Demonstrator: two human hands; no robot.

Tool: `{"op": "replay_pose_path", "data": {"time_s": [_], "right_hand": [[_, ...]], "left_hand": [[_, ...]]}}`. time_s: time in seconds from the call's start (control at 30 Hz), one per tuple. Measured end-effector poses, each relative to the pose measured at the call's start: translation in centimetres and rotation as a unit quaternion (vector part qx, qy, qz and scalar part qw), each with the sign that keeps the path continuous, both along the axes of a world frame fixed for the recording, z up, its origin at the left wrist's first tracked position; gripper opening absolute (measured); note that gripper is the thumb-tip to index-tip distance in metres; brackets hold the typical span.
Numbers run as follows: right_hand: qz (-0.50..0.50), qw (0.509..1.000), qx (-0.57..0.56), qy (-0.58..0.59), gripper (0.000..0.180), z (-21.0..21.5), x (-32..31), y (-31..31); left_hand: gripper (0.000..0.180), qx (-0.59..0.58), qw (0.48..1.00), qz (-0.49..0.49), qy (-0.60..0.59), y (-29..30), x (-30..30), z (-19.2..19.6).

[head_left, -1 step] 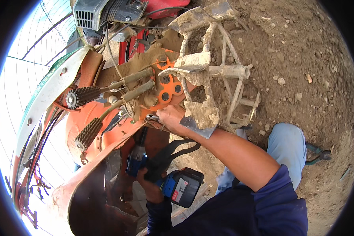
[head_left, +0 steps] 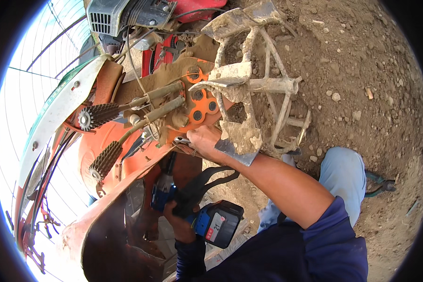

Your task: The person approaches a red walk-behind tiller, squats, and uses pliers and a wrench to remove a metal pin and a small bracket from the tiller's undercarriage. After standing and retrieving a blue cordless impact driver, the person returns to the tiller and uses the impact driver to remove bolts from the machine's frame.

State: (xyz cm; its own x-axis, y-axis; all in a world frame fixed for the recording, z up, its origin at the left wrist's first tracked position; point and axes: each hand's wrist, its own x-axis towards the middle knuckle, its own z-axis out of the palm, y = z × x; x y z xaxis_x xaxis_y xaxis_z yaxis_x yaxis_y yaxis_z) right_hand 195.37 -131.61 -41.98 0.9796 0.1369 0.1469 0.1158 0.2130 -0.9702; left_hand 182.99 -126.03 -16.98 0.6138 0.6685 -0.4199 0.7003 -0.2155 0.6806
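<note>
My left hand (head_left: 177,222) is wrapped round the grip of a blue and black cordless impact wrench (head_left: 163,190). Its battery pack (head_left: 224,224) points toward me, and the nose goes up under the rim of an orange metal cover (head_left: 127,181). My right hand (head_left: 205,140) is closed at the edge of that cover, against the orange plate with round holes (head_left: 198,115). A shiny metal spanner end (head_left: 181,140) sticks out by its fingers; the rest of it is hidden. A black strap (head_left: 207,181) loops off the impact wrench.
A mud-caked paddle wheel (head_left: 272,85) stands close beyond my right forearm. Two spring-covered levers (head_left: 103,160) jut out at the left. An engine housing (head_left: 113,21) is at the far left. Green-handled pliers (head_left: 379,184) lie on the stony soil (head_left: 352,70) by my knee.
</note>
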Motion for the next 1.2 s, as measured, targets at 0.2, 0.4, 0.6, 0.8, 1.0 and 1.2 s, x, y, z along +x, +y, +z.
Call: {"op": "replay_pose_path", "data": {"time_s": [0.2,0.4,0.6,0.8,1.0,1.2], "right_hand": [[0.029,0.999,0.000,0.036,0.023,0.8,0.1,-0.6],[0.055,0.981,0.144,0.116,0.017,0.8,-0.3,-1.1],[-0.004,1.000,-0.014,0.020,0.022,0.8,-0.2,-0.2],[-0.048,0.998,0.027,0.015,0.029,0.8,-0.2,0.1],[-0.070,0.997,0.039,-0.002,0.028,0.7,-0.4,-0.7],[-0.011,1.000,0.009,0.001,0.025,1.0,0.3,-1.3]], "left_hand": [[0.063,-0.011,1.000,0.005,-0.009,0.3,-0.3,-0.4],[0.063,0.048,0.999,-0.013,0.010,-0.9,0.1,0.0],[0.060,0.097,0.990,-0.101,0.016,-1.0,-0.6,-0.4],[0.058,0.033,0.999,-0.038,-0.008,-0.4,-0.9,-0.4],[0.057,-0.019,1.000,0.002,-0.016,0.4,-0.6,-0.1],[0.056,-0.044,0.999,-0.013,-0.005,1.8,-0.9,-0.1]]}}
